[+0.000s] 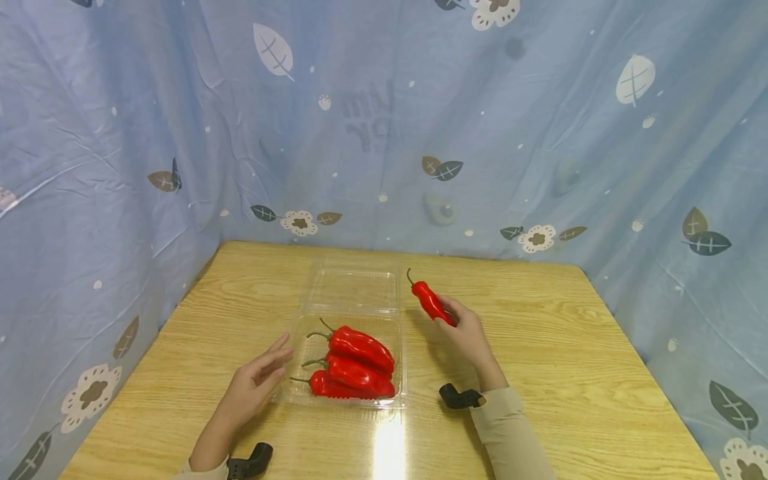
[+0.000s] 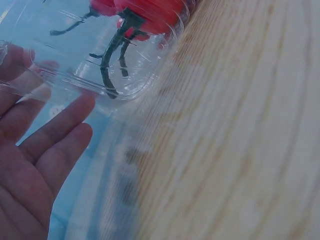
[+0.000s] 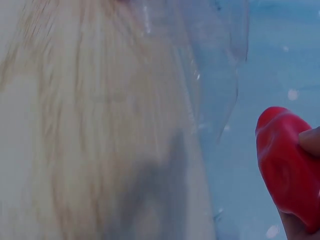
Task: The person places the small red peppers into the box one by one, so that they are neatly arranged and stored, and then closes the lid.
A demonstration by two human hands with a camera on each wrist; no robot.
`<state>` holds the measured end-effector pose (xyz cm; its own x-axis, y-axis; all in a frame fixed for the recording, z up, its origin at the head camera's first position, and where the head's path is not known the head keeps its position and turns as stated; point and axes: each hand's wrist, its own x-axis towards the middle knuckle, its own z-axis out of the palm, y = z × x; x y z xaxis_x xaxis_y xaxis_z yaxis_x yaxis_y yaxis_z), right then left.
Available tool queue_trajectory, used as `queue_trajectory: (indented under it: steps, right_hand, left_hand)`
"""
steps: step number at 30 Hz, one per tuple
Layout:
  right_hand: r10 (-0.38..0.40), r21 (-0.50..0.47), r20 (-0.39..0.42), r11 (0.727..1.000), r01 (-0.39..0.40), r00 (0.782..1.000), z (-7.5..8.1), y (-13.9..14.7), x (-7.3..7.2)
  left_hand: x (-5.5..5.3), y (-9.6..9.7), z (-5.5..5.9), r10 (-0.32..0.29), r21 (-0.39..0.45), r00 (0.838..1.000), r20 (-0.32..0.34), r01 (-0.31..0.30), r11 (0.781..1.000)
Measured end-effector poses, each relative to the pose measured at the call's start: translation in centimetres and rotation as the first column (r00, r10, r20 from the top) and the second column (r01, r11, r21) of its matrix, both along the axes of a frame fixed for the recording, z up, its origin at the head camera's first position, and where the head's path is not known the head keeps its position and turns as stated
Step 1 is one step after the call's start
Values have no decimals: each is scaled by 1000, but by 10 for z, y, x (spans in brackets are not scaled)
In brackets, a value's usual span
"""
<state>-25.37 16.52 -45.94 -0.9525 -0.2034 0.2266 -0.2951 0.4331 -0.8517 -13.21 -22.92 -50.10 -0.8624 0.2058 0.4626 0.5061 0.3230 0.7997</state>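
Note:
In the head view my right hand (image 1: 468, 333) grips a red chili pepper (image 1: 429, 301) by its lower end, its green stem pointing up and away to the left. The same pepper (image 3: 285, 160) fills the right edge of the right wrist view. Left of it, a clear plastic clamshell box (image 1: 401, 360) stands with its lid laid back, holding several red peppers (image 1: 360, 350) with stems to the left. My left hand (image 1: 255, 383) is beside the box's left wall, fingers extended. In the left wrist view those fingers (image 2: 75, 117) are right at the box's rim.
A wood-grain table (image 1: 540, 347) carries everything. The transparent lid (image 1: 354, 290) reaches toward the back of the table. A blue patterned curtain (image 1: 384, 133) hangs behind and at both sides. Black wrist mounts (image 1: 459, 398) sit on both of my wrists.

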Motion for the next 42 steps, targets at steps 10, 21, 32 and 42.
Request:
queue_trajectory:
  steps: [10, 21, 32, 42]
  right_hand:
    - [111, -64, -18, 992, -112, 994, 7, -18, 4]
    - [207, -61, -8, 976, -207, 978, 22, -33, 11]
    - [337, -29, 4, 941, -337, 941, 51, -49, 24]
    - [480, -23, 13, 877, -480, 877, 42, -63, 12]
  left_hand:
    - [0, 0, 2, 7, 4, 1000, 13, -8, 1000]
    - [-1, 0, 2, 11, 17, 1000, 27, -11, 1000]
    - [0, 1, 1, 6, 15, 1000, 23, -6, 1000]
    - [0, 0, 1, 18, 11, 999, 28, -18, 1000]
